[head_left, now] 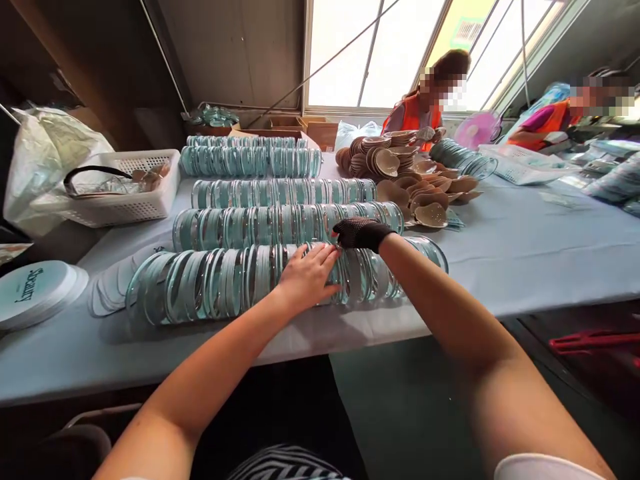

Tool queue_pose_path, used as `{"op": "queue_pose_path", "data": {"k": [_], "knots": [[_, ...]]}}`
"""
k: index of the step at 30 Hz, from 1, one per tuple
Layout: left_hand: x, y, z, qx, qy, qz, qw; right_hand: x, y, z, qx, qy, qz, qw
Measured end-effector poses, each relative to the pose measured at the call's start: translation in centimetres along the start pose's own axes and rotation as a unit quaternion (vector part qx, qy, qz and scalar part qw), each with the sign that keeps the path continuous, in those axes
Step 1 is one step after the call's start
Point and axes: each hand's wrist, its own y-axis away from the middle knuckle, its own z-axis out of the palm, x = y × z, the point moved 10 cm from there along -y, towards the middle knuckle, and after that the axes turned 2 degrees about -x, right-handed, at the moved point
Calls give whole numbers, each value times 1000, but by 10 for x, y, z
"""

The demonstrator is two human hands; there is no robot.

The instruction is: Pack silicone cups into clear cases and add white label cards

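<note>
Two bare forearms reach forward from the bottom edge over a long grey worktop (525,260). Lying across that worktop are five long rows of clear, blue-tinted round cases standing on edge. The nearest row (200,283) runs directly under both hands and stretches off to the left of them. The left hand (307,277) lies flat on top of this row, its grip loose and spread, fingers resting on the case rims and closed around nothing. The right hand (361,233), in a black mesh glove, sits just beyond and to the right of it, at the gap between the nearest row and the second row (240,227); its fingers curl down onto the cases, but I cannot tell whether they pinch one. Further beyond the right hand lies a heap of beige cups (410,180). Far left of the hands stands a white basket (130,193).
</note>
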Motion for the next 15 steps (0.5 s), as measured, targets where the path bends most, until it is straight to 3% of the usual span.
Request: {"op": "queue_pose_path", "data": {"k": [3, 6, 11, 15], "knots": [[-1, 1, 3, 3, -6, -1, 1000, -11, -28, 13, -77, -34, -73, 994], [-3, 1, 3, -1, 6, -5, 1000, -20, -28, 12, -79, -23, -105, 991], [-6, -3, 2, -11, 28, -10, 1000, -23, 6, -10, 16, 30, -100, 994], [-7, -3, 1, -14, 34, -17, 999, -26, 72, -7, 131, -57, -114, 983]]}}
